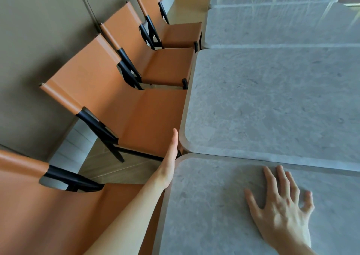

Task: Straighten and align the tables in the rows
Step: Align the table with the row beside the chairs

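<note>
Left hand [171, 157]: fingers straight, edge-on against the side edge of the nearest table [214, 215], apparently touching its corner. Right hand [280, 202]: palm down, fingers spread flat on that tabletop.

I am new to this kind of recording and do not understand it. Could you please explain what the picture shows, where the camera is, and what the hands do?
There is one picture, from a camera worn on a person's head, looking down. No robot is used, only bare hands. The left hand lies straight along the side edge where the nearest table meets the next table. The right hand rests flat, fingers spread, on the nearest table. Neither hand holds anything. Orange chairs stand along the left.
</note>
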Demonstrator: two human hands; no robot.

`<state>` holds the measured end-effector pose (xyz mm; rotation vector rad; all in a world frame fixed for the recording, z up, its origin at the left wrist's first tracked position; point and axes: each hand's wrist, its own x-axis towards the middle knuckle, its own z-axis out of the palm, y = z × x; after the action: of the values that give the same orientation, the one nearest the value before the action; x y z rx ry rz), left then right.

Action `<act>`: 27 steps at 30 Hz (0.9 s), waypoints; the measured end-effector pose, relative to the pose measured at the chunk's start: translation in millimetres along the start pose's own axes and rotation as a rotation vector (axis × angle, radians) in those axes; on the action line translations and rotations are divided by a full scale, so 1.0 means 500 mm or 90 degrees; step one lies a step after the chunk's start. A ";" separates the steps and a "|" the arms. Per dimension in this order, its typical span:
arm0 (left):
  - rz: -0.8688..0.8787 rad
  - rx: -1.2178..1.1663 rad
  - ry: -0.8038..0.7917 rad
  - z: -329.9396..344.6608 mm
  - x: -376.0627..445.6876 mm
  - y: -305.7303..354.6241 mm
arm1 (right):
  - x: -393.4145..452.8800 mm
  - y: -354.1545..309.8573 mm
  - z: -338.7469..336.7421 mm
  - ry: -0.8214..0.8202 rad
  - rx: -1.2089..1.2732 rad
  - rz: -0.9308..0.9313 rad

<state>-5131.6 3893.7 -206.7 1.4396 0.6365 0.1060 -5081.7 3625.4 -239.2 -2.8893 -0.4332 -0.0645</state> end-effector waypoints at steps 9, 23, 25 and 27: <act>-0.005 -0.036 0.061 -0.008 0.003 -0.015 | -0.001 -0.001 -0.005 -0.019 0.005 0.001; 0.014 0.014 0.046 -0.009 0.008 -0.025 | 0.001 -0.003 -0.006 -0.026 -0.002 0.007; 0.023 0.043 0.040 -0.007 0.006 -0.021 | 0.000 -0.002 -0.005 -0.023 -0.002 0.005; 0.041 0.065 0.044 -0.005 0.006 -0.019 | 0.000 0.000 -0.003 -0.013 0.004 0.007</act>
<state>-5133.1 3895.6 -216.9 1.5614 0.6600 0.1775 -5081.6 3625.3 -237.8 -2.8884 -0.4198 -0.0322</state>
